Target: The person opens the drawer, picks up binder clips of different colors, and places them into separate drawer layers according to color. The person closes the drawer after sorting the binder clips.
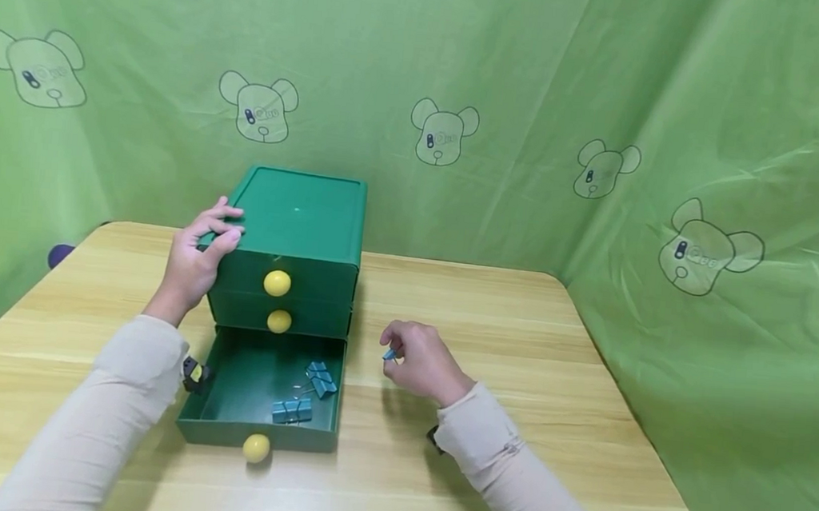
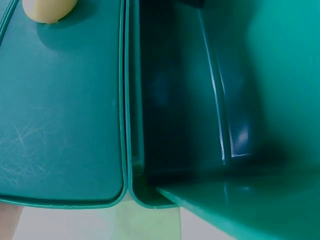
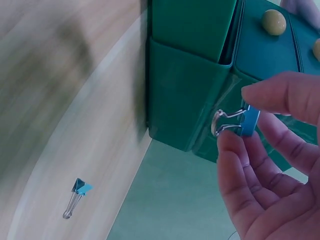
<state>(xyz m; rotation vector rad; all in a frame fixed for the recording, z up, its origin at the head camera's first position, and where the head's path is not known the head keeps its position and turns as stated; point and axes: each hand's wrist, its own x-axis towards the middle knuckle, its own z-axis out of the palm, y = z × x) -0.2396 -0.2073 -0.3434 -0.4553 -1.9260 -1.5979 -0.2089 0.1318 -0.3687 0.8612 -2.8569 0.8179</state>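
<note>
A green drawer cabinet (image 1: 297, 218) with yellow round knobs stands on the table, its bottom drawer (image 1: 232, 394) pulled out. Inside that drawer lie two blue binder clips, one near the front (image 1: 292, 411) and one by the right wall (image 1: 321, 380). My left hand (image 1: 192, 264) rests against the cabinet's upper left edge, fingers and thumb over the top. To the right of the cabinet, my right hand (image 1: 428, 361) pinches a blue binder clip (image 3: 250, 121) between thumb and fingers, silver handles showing. Another blue binder clip (image 3: 80, 189) lies on the table in the right wrist view.
The wooden table (image 1: 519, 328) extends to both sides of the cabinet. A green curtain (image 1: 370, 28) printed with bear heads hangs behind and at the sides. Something purple (image 1: 59, 255) shows past the table's left edge. The cabinet's upper two drawers are closed.
</note>
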